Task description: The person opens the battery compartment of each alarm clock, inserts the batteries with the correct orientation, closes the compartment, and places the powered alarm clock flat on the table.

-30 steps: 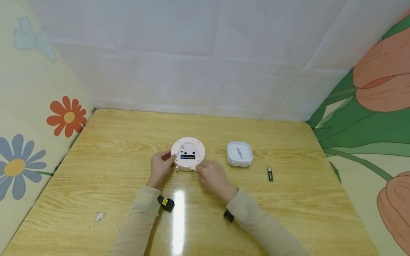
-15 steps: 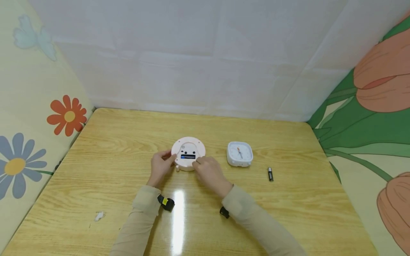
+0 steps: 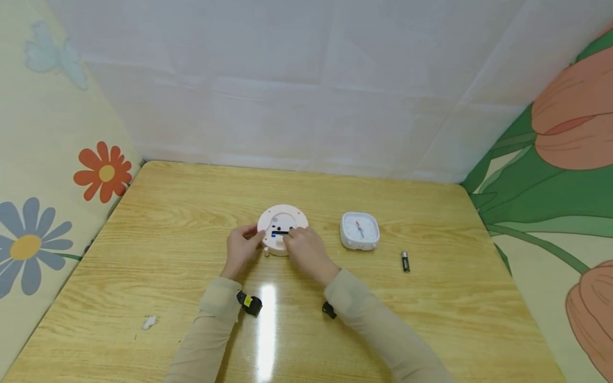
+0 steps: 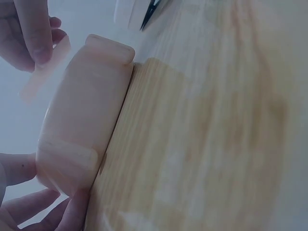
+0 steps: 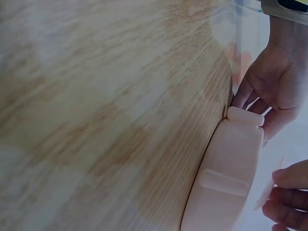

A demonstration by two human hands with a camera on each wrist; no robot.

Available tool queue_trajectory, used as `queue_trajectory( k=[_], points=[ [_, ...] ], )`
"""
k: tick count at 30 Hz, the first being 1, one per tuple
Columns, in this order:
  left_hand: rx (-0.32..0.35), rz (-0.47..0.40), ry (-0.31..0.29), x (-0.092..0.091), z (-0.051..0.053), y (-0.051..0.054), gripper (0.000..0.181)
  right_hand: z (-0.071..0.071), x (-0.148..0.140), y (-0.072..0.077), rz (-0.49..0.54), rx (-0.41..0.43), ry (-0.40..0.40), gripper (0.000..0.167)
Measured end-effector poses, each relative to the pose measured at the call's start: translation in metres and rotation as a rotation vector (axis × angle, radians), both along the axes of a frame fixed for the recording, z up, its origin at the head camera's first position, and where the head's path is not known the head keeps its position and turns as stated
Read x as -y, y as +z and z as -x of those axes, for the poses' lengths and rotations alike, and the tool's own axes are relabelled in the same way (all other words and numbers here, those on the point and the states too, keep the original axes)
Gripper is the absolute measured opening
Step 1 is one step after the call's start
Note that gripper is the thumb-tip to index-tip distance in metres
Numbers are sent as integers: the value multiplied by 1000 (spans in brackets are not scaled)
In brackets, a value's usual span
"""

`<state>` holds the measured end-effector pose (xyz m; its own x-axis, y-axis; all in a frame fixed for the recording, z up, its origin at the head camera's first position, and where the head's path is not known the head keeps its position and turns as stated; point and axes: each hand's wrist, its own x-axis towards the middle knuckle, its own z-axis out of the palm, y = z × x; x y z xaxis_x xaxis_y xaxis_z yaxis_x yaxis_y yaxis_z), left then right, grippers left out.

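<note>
A round pale pink clock [image 3: 286,215] lies face down on the table, its back uppermost. A blue-and-black battery [image 3: 280,233] sits in its open compartment, partly covered by my right hand. At the clock's left edge my left hand [image 3: 240,249] grips the rim, thumb on the back and fingers at the side. My right hand [image 3: 309,253] is over the right part of the clock back. Between its thumb and fingers it pinches a thin pale pink battery cover [image 4: 47,72], tilted and held just off the clock in both wrist views.
To the right stands a small white square alarm clock [image 3: 359,232], face up. Further right lies a loose black-and-silver battery [image 3: 405,261]. A small white worn patch [image 3: 149,322] marks the wooden table [image 3: 191,191] at the left front.
My right hand has moved left and slightly up from the clock's lower right edge, over its back, and now hides part of the fitted battery. The left hand has stayed on the rim.
</note>
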<state>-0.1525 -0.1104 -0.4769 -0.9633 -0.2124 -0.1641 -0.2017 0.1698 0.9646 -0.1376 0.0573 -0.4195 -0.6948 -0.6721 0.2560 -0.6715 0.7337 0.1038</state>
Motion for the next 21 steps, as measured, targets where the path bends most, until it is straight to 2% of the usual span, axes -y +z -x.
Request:
queue_trajectory(
  k=[4,10,21],
  points=[
    [-4,18,1,0,0,-1,32,4,2,-1,-28,-4,-2,8],
    [-10,-18,0,1,0,-2,33,8,6,-3,-50,-20,-7,7],
    [-3,-25,-5,1,1,-4,34,15,10,-7,-97,2,-28,7]
  ],
)
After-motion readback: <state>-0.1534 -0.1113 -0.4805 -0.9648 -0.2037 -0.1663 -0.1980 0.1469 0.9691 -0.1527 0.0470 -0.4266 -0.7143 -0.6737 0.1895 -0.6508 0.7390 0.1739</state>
